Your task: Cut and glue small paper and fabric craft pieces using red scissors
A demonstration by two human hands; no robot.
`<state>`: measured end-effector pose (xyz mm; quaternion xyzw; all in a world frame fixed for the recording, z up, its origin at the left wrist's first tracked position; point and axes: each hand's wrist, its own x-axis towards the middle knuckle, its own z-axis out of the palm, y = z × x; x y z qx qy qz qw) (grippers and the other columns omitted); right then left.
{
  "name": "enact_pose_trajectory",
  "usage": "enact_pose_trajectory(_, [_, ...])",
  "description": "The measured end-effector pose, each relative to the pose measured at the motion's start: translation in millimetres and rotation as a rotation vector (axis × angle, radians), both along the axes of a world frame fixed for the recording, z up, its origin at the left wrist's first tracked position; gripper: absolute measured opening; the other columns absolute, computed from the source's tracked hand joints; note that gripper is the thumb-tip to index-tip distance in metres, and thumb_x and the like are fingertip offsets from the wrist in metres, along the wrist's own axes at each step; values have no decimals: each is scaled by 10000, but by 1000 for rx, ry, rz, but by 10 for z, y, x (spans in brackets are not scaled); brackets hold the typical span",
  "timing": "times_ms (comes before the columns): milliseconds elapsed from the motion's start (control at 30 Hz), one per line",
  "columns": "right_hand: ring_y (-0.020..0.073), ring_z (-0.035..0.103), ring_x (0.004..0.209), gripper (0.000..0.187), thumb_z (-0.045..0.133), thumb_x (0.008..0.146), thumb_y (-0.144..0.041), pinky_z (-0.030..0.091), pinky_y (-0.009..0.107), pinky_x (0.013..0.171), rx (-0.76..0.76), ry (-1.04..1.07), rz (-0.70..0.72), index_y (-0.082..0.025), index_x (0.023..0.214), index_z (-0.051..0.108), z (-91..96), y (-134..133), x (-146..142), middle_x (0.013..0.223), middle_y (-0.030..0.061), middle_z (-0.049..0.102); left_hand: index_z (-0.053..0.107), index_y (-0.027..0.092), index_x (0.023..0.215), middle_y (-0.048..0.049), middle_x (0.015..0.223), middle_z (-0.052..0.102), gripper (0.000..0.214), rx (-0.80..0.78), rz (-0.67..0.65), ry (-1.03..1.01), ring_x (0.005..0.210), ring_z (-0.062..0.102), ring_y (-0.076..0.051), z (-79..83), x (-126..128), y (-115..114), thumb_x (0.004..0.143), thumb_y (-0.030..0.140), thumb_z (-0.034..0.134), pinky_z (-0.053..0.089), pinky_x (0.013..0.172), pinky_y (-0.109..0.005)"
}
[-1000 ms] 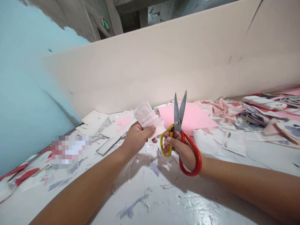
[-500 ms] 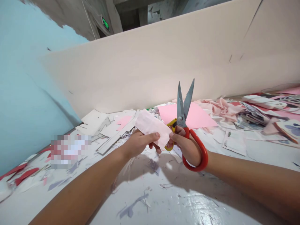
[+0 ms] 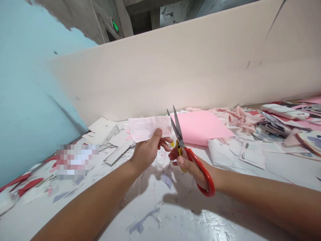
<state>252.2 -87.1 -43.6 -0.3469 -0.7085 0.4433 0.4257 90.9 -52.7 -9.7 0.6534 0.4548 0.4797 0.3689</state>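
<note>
Head view: crinkled pink strip (image 3: 147, 129), steel scissors (image 3: 178, 134)

Operating view from head camera: left forearm (image 3: 85, 207) and right forearm (image 3: 265, 197) both bare, smooth, long, tapering to narrow wrists. Left hand (image 3: 146, 150) and right hand (image 3: 193, 167) bare too, fingers slim, nails trimmed short. Skin uncovered right out to frame edge, nothing worn on wrists.
</note>
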Motion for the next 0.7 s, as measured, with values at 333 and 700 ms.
enact_pose_trajectory(333, [139,430,572,461,207,853,-601,400,301,552,25,-19,-41,-202,752,415,-81,-78,-59,639,-2,433,688,176,784,-7,568,646,476,93,-30,71,609,575,-123,20,96,-198,844,511,356,425,658,-234])
enact_pose_trajectory(700, [137,425,567,496,177,834,-637,384,287,539,41,-60,-69,-203,794,414,-96,-86,-77,642,-7,427,676,184,769,5,533,566,395,68,-62,52,558,544,-112,37,134,-282,837,468,411,462,618,-221])
